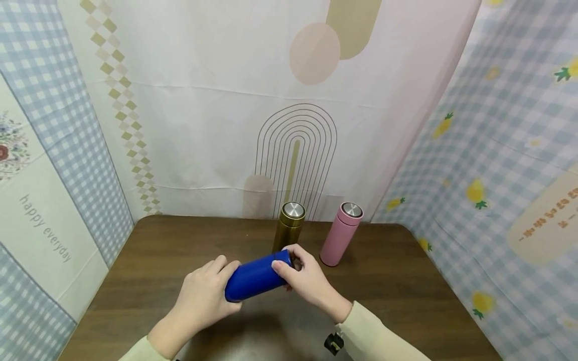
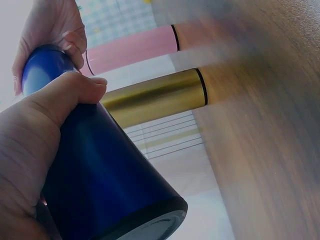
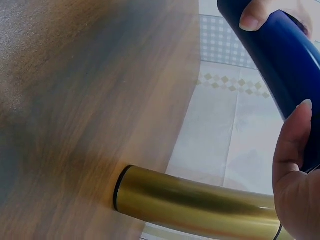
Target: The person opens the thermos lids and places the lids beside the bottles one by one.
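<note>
Bottle (image 1: 253,280) held tilted above a wooden table (image 1: 406,301)

The blue bottle is at the lower centre of the head view, its right end higher. At its left, the left hand (image 1: 200,293) has fingers and thumb curled round the body. At its right, the right hand (image 1: 311,283) grips the upper end between thumb and fingers. Just behind, near the middle of the frame, a gold bottle (image 1: 287,233) stands upright, partly hidden. A pink bottle (image 1: 340,238) stands upright to the right, apart from the gold one.
</note>
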`<action>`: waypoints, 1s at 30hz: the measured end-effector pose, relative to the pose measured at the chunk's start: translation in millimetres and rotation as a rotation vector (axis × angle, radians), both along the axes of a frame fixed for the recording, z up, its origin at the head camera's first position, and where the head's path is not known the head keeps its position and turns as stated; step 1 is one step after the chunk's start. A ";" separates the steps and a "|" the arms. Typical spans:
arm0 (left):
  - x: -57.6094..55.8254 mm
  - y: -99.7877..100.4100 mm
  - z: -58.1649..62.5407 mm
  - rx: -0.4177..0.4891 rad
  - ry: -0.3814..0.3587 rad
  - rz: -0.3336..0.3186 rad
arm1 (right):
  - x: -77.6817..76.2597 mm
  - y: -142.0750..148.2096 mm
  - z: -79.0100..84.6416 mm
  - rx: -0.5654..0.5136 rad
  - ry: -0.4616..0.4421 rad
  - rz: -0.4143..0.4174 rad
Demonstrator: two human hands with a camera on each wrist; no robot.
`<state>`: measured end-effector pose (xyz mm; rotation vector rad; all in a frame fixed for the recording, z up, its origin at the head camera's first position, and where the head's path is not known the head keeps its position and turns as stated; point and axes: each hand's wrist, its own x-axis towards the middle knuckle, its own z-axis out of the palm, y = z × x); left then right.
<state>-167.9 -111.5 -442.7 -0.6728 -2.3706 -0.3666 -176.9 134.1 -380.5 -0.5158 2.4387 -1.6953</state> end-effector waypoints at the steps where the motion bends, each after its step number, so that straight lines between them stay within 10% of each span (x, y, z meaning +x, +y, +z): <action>1: -0.4 -1.1 0.0 0.001 0.001 0.002 | -0.6 -0.8 -0.1 0.001 0.001 0.005; 18: -2.2 -0.7 -10.5 0.067 -0.207 0.018 | -0.7 -2.8 -8.9 0.013 0.092 0.056; 30: -2.3 5.0 -17.9 0.081 -0.072 0.050 | -8.3 -0.9 -10.9 0.075 0.060 0.073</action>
